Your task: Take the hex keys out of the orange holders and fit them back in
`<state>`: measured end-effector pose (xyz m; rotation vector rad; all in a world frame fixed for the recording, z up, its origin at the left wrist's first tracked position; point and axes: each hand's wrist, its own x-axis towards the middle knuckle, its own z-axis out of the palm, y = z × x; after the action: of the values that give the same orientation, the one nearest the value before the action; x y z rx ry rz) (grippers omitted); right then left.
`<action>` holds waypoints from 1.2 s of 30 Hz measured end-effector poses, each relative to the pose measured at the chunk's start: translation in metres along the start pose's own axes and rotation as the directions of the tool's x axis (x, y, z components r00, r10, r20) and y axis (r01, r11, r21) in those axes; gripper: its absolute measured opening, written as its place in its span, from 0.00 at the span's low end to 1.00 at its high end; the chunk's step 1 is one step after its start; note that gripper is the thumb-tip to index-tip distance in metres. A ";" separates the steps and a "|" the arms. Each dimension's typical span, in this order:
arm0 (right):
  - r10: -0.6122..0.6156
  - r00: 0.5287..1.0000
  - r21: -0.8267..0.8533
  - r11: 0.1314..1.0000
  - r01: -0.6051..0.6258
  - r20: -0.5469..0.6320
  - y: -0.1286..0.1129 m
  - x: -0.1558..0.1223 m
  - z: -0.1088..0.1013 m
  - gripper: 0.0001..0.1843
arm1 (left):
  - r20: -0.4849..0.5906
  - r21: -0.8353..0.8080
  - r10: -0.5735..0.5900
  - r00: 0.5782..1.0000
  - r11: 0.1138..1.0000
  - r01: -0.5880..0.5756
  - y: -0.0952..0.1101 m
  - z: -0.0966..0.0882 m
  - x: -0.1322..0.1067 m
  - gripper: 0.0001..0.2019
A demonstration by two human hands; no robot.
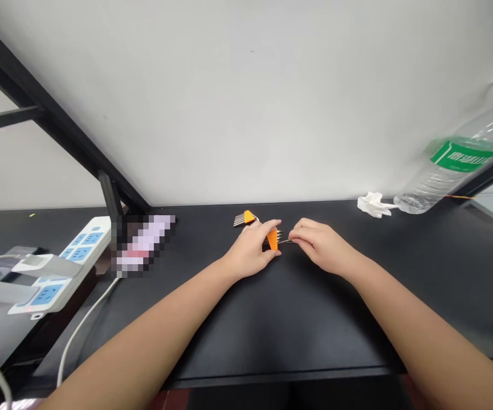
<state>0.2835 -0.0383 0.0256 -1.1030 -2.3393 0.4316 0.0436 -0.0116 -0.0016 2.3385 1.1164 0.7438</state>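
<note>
At the middle of the black desk, my left hand (252,247) grips a small orange holder (273,240) between thumb and fingers. Short metal rods stick out of the holder's right side. My right hand (321,244) is closed in a pinch on a thin metal rod (286,241), whose left end reaches the orange holder; whether it sits in a slot I cannot tell. Just behind my left hand lies a second orange piece (249,216) with a row of metal rods pointing left, partly hidden by the fingers.
On the left are a white power strip (86,242) with plugs and a blurred-out phone-like object (146,242) on a white cable (86,322). A crumpled tissue (374,205) and a large clear bottle (464,156) stand at the back right, against the wall (250,114).
</note>
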 end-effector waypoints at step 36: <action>0.480 0.857 -0.220 0.871 -0.439 0.190 0.030 0.002 -0.007 0.04 | -0.009 0.044 -0.002 1.000 0.999 0.003 -0.006 0.005 0.002 0.23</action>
<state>0.3050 -0.0180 0.0172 -1.8022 -2.3295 0.5720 0.0443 -0.0074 -0.0083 2.3716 1.1502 0.7363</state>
